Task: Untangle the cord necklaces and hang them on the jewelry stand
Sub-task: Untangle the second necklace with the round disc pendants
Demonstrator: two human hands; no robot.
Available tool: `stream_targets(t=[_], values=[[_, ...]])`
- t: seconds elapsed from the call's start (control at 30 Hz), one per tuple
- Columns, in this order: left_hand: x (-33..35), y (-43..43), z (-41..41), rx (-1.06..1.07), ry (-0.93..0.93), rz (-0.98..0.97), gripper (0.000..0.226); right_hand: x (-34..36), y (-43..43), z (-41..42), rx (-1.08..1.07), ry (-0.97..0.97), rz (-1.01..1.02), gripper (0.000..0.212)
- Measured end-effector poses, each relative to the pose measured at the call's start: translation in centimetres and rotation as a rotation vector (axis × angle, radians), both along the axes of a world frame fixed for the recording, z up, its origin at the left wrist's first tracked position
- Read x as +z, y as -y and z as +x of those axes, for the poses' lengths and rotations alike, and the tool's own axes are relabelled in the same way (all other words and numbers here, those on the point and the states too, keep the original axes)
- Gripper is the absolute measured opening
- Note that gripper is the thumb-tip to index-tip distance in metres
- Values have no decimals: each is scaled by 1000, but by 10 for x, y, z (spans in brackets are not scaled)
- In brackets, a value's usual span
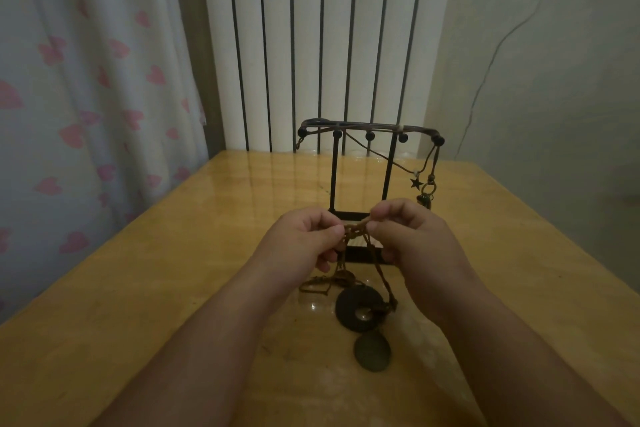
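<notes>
Left hand (304, 242): I log it raised over the middle of the tabletop (173, 270), fingers curled, thumb and forefinger pinching the tangled cords (355, 229).
Right hand (412, 239): at the same height, just beside the left, pinching the same knot from the other side; the fingertips of the two hands nearly meet.
Tangled cords: brown, bunched between the two pinches, with strands running down to the pendants on the tabletop.
Ring pendant (358, 308): dark, flat on the tabletop below the hands, a cord through its hole.
Oval pendant (372, 350): dark, lying just nearer my camera than the ring.
Frame pendant (313, 288): thin and rectangular, lying left of the ring.
Jewelry stand (349, 125): black, upright beyond the hands, toward the far edge of the tabletop, its pegs ball-tipped.
Hung necklaces: cords draped over the stand's top bar; a star charm (416, 183) and a cluster of ring charms (429, 191) dangle at its right end.
Radiator (311, 45): white, ribbed, behind the far edge.
Curtain (86, 80): pale with pink hearts, along the left edge.
</notes>
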State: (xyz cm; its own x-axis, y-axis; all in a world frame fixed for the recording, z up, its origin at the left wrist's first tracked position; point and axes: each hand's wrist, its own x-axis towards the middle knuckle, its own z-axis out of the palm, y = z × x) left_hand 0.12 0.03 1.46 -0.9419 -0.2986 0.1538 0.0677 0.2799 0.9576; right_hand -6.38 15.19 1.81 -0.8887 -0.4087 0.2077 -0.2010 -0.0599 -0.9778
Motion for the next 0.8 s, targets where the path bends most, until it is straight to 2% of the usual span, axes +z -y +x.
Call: stream_targets(t=[0.1,0.17,0.3,0.5,0.57,0.67,0.73,0.8], values=[[-1,1,-3,28,-5,95,20,1,-1,-1,122,187,-108,26],[-3,1,-4,39,-5,159,22,-1,1,-2,181,233,-100,30],[-5,-2,-4,22,-6,247,23,-2,5,-2,181,164,27,34],[-6,-9,-5,-30,31,268,22,-1,7,-1,63,19,117,22],[-6,-11,-5,-45,33,313,20,0,4,-2,101,91,31,23],[-3,-10,-5,-24,-5,505,18,0,-2,-4,297,207,-210,7],[-1,-8,-6,-1,-34,707,18,-2,-2,-5,383,236,-311,20],[1,-8,-7,-11,-59,853,18,-4,1,-4,395,217,-307,25]])
